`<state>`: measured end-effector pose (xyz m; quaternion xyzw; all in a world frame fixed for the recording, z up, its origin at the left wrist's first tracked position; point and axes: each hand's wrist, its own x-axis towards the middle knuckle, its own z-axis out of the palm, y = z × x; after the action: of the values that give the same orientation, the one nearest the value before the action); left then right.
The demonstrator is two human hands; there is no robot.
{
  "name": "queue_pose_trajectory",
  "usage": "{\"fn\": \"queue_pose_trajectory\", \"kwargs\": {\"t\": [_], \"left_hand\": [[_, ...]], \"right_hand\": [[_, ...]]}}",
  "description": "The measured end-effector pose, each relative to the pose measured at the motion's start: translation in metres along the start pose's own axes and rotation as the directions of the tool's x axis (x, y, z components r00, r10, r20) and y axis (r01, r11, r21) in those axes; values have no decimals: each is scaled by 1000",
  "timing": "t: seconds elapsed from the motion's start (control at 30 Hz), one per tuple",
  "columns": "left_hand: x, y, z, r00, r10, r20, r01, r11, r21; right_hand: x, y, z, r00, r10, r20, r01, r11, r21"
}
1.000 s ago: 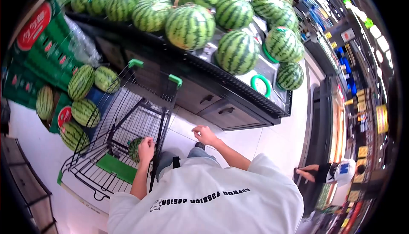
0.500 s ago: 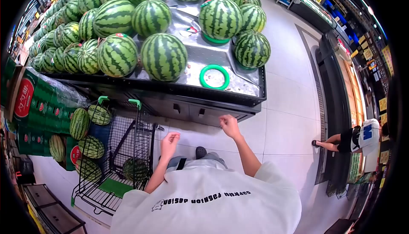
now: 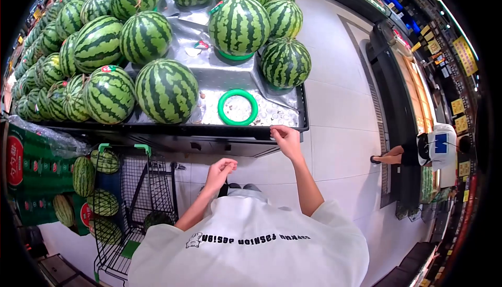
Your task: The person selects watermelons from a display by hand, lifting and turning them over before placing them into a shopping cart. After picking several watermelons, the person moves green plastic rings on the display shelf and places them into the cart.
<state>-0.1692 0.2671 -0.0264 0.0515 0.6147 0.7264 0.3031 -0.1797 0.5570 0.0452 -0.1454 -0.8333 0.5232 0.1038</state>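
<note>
The round green ring (image 3: 253, 107) lies flat on the desk (image 3: 219, 131), hole up, with right hand (image 3: 286, 139) and left hand (image 3: 219, 173) loosely closed on its near side.

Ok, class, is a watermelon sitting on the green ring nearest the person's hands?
No, the green ring lies bare, with the display's silvery surface showing through its middle.

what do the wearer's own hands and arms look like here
The left hand and right hand wear no gloves, and no ring or watch can be made out. Both forearms are bare below the loose, short, white sleeves of a shirt, which has dark lettering and a small outlined figure across its front.
</note>
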Motion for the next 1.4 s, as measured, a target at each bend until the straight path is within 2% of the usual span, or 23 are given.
{"fn": "queue_pose_trajectory", "kwargs": {"t": [0.07,0.17,0.2,0.27,0.3,0.43,0.47,0.57,0.6,0.67,0.73,0.8,0.87,0.9,0.93,0.97,1.03,1.07,1.1,1.2,1.23,1.33,1.4], "left_hand": [[24,24,-4,998,43,52,-43,999,-3],[54,56,-6,987,115,114,-108,992,-72],[61,69,-6,982,134,134,-120,987,-106],[72,89,-4,977,127,170,-102,984,-147],[77,97,-2,977,122,177,-92,982,-168],[92,108,8,978,80,193,-30,968,-247],[94,109,11,981,69,182,-18,963,-269],[102,110,23,986,49,158,6,944,-331],[106,112,30,989,46,142,10,930,-369],[116,116,49,994,39,105,12,895,-446],[134,116,68,997,36,70,1,888,-460],[158,119,95,999,40,-25,-47,894,-445],[186,125,123,990,19,-137,-84,865,-494],[202,129,138,980,-51,-195,-67,829,-555],[216,133,152,960,-126,-250,-56,788,-614],[229,135,162,949,-182,-258,-31,760,-649],[247,145,182,952,-160,-259,-81,688,-721],[255,149,190,955,-146,-258,-104,650,-753],[262,150,197,936,-189,-296,-122,616,-778],[276,171,226,916,-33,-401,-292,632,-718],[280,176,234,900,-39,-433,-304,657,-690],[278,183,240,903,70,-425,-365,645,-671],[271,192,244,905,64,-421,-372,602,-707]], "right_hand": [[7,-8,-8,999,-2,35,3,999,-36],[16,-26,-21,996,78,31,-79,997,27],[22,-23,-24,999,49,10,-50,998,44],[31,-14,-30,1000,-3,-28,5,997,78],[35,-17,-35,998,61,-22,-58,992,116],[62,-7,-53,987,141,-73,-129,981,142],[70,-2,-58,989,111,-97,-88,974,211],[97,-17,-82,981,129,-144,-90,963,254],[110,-16,-92,982,76,-171,-31,967,253],[147,-3,-114,979,69,-190,2,936,351],[190,7,-131,974,-13,-225,90,937,337],[241,19,-148,979,-40,-198,82,974,213],[286,20,-152,994,-87,-66,102,959,264],[310,18,-151,992,-122,5,115,949,294],[329,22,-150,977,-136,162,88,958,275],[345,28,-147,953,-112,283,22,953,303],[365,26,-136,876,-28,481,-141,940,310],[368,19,-133,828,38,560,-234,930,282],[382,36,-126,759,55,649,-346,878,330],[372,10,-125,716,116,688,-513,757,406],[379,25,-121,689,91,719,-554,706,441],[376,25,-119,667,21,745,-580,642,502],[372,29,-118,674,-40,738,-597,560,575]]}}
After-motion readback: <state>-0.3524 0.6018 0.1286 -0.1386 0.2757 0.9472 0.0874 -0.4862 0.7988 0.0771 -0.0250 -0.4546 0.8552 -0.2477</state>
